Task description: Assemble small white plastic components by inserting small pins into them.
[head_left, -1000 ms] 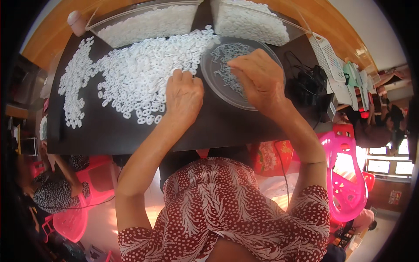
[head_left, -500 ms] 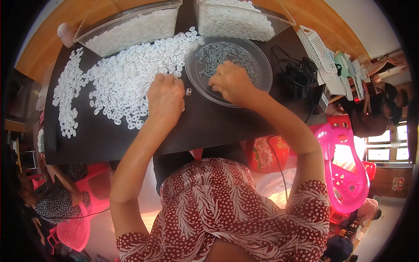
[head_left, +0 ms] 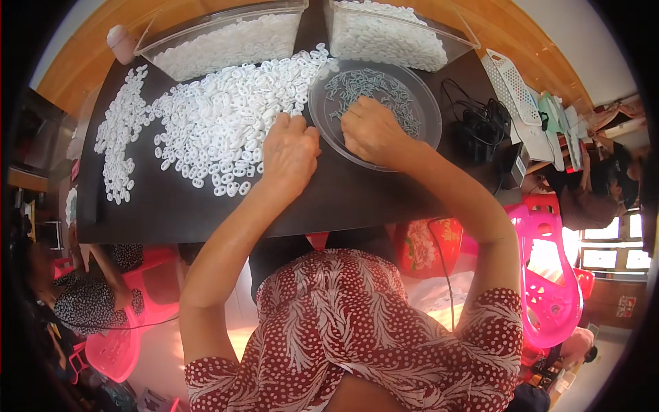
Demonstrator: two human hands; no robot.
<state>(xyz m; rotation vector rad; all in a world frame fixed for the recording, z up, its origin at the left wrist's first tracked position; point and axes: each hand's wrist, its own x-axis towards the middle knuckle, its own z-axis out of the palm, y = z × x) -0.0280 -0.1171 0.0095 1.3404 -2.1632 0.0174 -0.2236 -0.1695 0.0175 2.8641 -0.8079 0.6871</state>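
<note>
My left hand (head_left: 292, 152) is closed, knuckles up, at the right edge of a broad pile of small white oval plastic pieces (head_left: 230, 113) with two holes each. Its curled fingers hide whatever they may hold. My right hand (head_left: 376, 132) reaches over the near rim of a round, shallow clear tray (head_left: 328, 134). Its fingers are bunched in a pinch beside small grey screws (head_left: 371, 82) scattered in that tray. Their tips are hidden, so I cannot see whether a screw is between them.
Two clear bins, a left one (head_left: 226, 44) and a right one (head_left: 388, 41), hold more white pieces at the back. A smaller white heap (head_left: 120, 144) lies far left. Black cables (head_left: 480, 123) are bundled right of the tray. Pink chairs and other people are around the dark table (head_left: 206, 220).
The view has shifted slightly. My left hand has moved a little right, over where a loose white piece lay, and that piece no longer shows. My right hand stays at the tray, fingers pinched.
</note>
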